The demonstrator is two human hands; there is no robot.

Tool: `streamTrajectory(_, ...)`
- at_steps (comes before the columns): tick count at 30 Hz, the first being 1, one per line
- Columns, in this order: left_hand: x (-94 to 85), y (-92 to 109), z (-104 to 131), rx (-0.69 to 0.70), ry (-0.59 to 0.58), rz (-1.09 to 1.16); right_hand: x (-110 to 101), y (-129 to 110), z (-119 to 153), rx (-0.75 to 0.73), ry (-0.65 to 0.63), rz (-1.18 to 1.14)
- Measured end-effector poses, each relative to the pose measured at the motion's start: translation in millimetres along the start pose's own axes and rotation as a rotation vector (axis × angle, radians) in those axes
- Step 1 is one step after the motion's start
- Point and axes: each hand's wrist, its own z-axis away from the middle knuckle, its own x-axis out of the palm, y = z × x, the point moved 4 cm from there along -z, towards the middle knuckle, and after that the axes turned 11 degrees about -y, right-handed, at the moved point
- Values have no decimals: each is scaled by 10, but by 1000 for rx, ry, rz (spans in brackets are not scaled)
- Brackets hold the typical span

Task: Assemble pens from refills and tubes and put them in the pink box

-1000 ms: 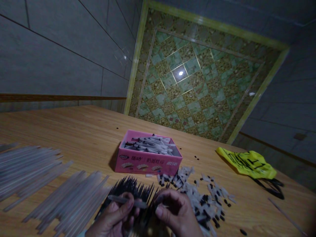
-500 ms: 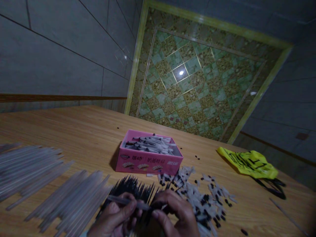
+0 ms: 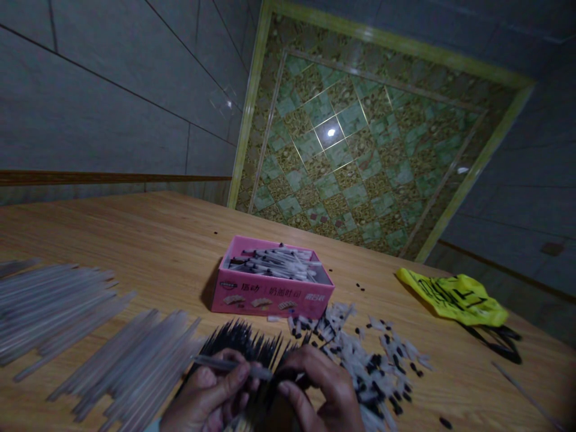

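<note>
As I watched through the head camera, the left hand (image 3: 211, 393) had its thumb and fingers closed on a slim pale tube (image 3: 220, 362), which pointed across toward the right hand (image 3: 321, 384). That right hand had drawn in since a second earlier, when a clear gap parted its fingertips from the tube; now they were curled close by the tube's end, though I could not tell whether they gripped anything. Just beyond both hands lay dark pointed pieces (image 3: 236, 336), with rows of clear tubes (image 3: 130, 366) to the left and small pale and black bits (image 3: 360, 354) scattered to the right. Farther on, the pink box (image 3: 270, 294) stood unmoved, holding whitish sticks (image 3: 279, 263). A yellow bag (image 3: 454, 297) lay off right on the wooden table (image 3: 135, 234), before a green tiled panel (image 3: 337, 162).
</note>
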Motion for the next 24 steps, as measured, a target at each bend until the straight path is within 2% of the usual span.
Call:
streamTrajectory(8, -12, -12, 24, -11, -3, -32, 3, 32, 13, 0, -6, 27)
streamTrajectory(17, 45, 66, 44, 42, -38, -232, 30, 23, 8, -1, -56, 60)
streamTrajectory(19, 42, 63, 38, 54, -44, -245, 42, 44, 23, 56, -64, 37)
streamTrajectory(21, 30, 60, 27, 66, -54, -261, 60, 106, 52, 184, -47, -27)
streamTrajectory(24, 18, 76, 12, 101, -94, -305, 131, 217, 104, 365, -19, -243)
